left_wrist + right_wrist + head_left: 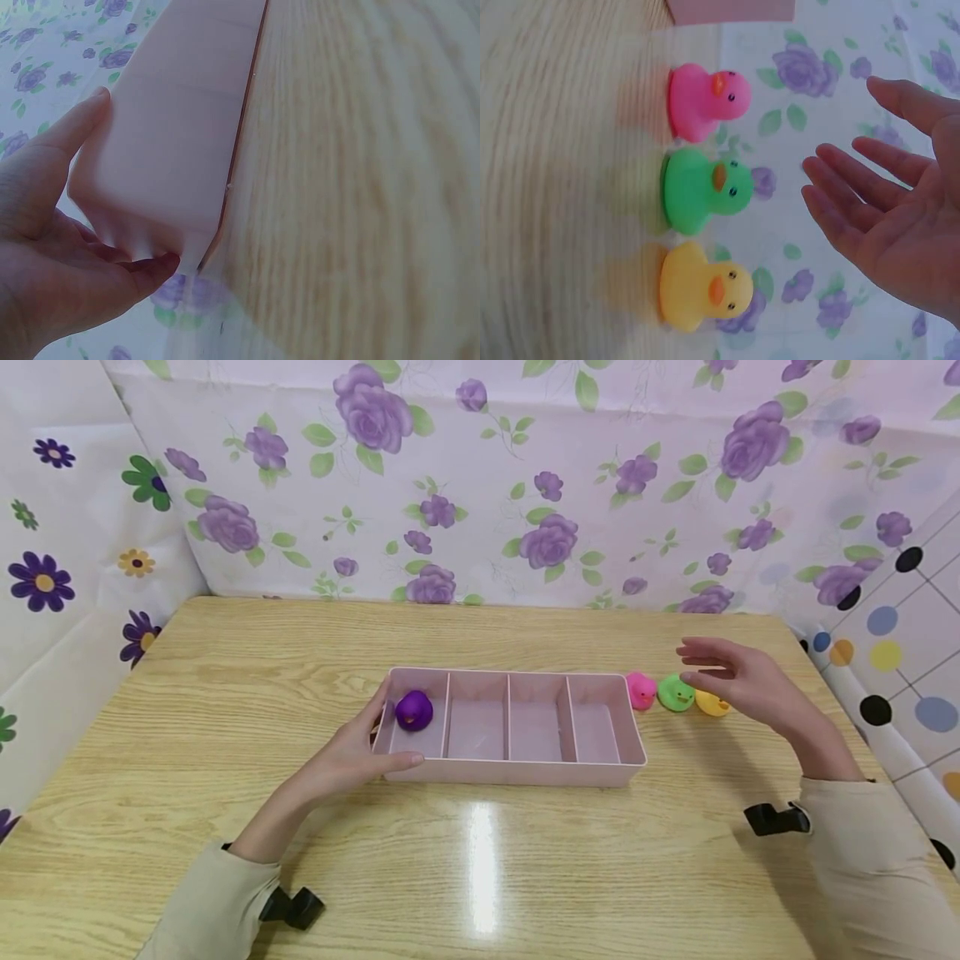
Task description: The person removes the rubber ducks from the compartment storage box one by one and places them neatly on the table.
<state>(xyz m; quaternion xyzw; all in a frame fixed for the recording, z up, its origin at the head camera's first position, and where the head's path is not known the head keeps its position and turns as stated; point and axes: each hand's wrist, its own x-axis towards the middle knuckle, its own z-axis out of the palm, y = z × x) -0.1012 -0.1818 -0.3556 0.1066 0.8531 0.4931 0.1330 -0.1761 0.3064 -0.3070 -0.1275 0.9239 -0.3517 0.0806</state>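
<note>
A pale pink box (510, 773) with several compartments in a row stands on the table. In its leftmost compartment sits a purple rubber duck (414, 710). My left hand (352, 756) grips the box's left end, thumb along the front side and fingers around the end; the left wrist view shows this hand (67, 255) against the box wall (165, 127). To the right of the box, a pink duck (705, 103), a green duck (705, 191) and a yellow duck (705, 286) stand in a row. Above them hovers my right hand (738, 677), fingers loosely extended, holding nothing.
The wood-grain table (360, 860) runs back to a wall covering with purple roses (480, 510). A sheet with flowers (67, 560) borders the left, and a dotted sheet (900, 668) the right. The pink duck stands close against the box's right end.
</note>
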